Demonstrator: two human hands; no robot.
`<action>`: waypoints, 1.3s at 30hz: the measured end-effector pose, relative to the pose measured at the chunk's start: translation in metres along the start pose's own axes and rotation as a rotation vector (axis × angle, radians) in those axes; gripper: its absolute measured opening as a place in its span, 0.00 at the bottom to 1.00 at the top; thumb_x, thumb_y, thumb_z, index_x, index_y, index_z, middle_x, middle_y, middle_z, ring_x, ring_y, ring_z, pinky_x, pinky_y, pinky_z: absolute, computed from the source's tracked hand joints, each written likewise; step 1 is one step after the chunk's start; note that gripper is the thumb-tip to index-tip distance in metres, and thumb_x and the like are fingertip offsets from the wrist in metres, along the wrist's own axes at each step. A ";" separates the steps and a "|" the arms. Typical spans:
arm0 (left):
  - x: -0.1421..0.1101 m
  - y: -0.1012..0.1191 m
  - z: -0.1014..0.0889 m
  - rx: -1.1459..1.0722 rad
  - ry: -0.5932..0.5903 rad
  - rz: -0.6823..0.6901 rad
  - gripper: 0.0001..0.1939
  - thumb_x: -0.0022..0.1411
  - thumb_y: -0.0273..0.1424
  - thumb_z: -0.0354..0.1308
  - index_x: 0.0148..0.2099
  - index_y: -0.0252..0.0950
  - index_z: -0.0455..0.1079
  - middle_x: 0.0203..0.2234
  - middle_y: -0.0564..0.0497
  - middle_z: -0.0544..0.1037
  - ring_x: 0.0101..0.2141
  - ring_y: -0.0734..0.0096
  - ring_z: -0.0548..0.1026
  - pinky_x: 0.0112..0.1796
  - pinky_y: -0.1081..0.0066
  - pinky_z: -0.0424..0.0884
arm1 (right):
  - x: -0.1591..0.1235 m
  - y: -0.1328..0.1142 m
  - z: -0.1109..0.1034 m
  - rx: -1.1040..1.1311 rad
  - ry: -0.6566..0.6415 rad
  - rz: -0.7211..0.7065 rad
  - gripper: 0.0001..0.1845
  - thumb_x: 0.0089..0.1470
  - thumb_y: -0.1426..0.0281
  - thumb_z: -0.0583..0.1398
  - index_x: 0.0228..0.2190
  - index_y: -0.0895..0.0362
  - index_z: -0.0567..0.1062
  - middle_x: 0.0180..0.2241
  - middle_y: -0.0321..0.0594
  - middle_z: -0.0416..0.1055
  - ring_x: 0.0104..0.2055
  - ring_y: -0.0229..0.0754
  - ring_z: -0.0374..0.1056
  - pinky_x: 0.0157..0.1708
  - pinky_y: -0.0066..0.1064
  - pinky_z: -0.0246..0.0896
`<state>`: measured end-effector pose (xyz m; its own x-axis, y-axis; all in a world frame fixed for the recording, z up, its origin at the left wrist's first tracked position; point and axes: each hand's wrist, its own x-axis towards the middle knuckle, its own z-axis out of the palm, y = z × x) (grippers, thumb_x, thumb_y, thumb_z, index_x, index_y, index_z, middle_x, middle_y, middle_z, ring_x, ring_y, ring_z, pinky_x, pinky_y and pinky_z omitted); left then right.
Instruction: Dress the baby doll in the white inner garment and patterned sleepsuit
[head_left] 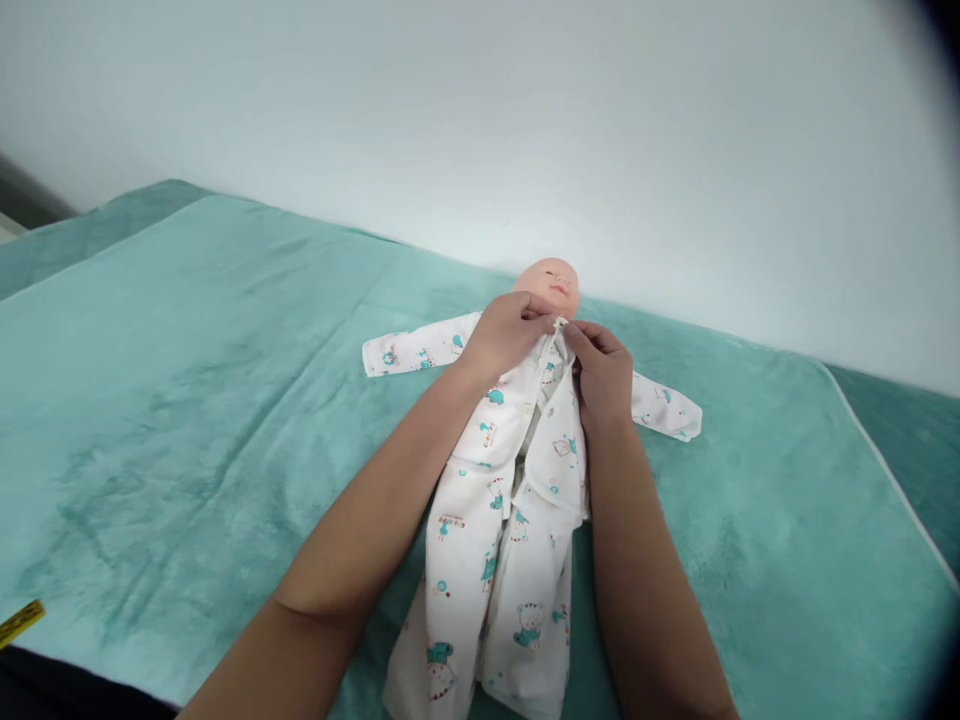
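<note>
A baby doll (551, 283) lies on its back with its head toward the wall. It wears a white baby jacket (491, 425) printed with teal animals, sleeves spread to both sides, the front partly parted below the neck. White printed pants (465, 560) cover its legs. At the collar, just under the doll's chin, my left hand (511, 325) pinches one edge of the jacket. My right hand (602, 370) pinches the collar from the other side, its fingertips close to the left ones. The fingers partly hide the fastening between them.
A teal plush blanket (225, 400) with a pale edge covers the surface under the doll. Behind it rises a white wall (450, 120). A yellow strip with dark marks (21, 624) shows at the lower left, beside dark fabric (67, 690).
</note>
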<state>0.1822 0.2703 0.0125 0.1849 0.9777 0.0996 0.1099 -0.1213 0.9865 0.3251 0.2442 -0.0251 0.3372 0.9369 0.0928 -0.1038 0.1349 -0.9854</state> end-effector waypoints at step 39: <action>0.002 0.009 -0.002 0.390 0.036 0.027 0.06 0.54 0.29 0.59 0.35 0.37 0.76 0.30 0.51 0.80 0.31 0.68 0.74 0.34 0.68 0.67 | -0.014 -0.016 0.009 -0.260 -0.004 -0.207 0.09 0.56 0.63 0.59 0.33 0.55 0.75 0.33 0.36 0.77 0.36 0.40 0.71 0.41 0.33 0.66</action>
<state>0.1816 0.2714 0.0221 0.1587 0.9779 0.1358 0.4698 -0.1958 0.8608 0.3135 0.2323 -0.0094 0.3223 0.8996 0.2946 0.2087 0.2360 -0.9491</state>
